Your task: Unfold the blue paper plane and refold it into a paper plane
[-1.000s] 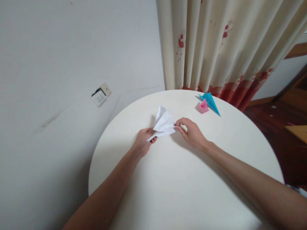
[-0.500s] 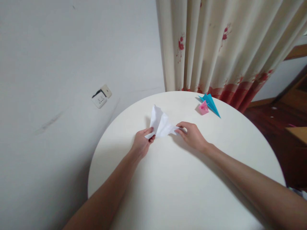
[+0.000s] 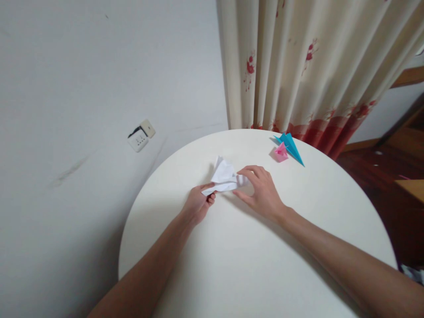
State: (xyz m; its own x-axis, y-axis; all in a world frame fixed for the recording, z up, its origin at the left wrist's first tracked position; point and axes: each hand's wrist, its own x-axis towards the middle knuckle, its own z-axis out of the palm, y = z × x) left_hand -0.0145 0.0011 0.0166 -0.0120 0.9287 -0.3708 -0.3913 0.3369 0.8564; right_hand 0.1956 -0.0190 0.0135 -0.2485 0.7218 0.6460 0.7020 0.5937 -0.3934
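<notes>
A partly folded white paper (image 3: 225,177) lies low over the round white table (image 3: 251,265). My left hand (image 3: 198,204) pinches its near left corner between thumb and fingers. My right hand (image 3: 260,191) rests at its right end, fingers spread and curved over the paper's edge, thumb stretched out along the table below it. Whether the right fingers grip the paper or only press on it is unclear.
A pink folded paper shape (image 3: 281,151) and a blue folded paper shape (image 3: 291,145) lie together at the table's far edge. A flowered curtain (image 3: 298,66) hangs behind. On the left, a wall socket (image 3: 141,135) sits beyond the table's rim.
The white paper has come down and flattened toward the table. My right hand has opened from a pinch to spread fingers over the paper's right end. The left hand stays put.
</notes>
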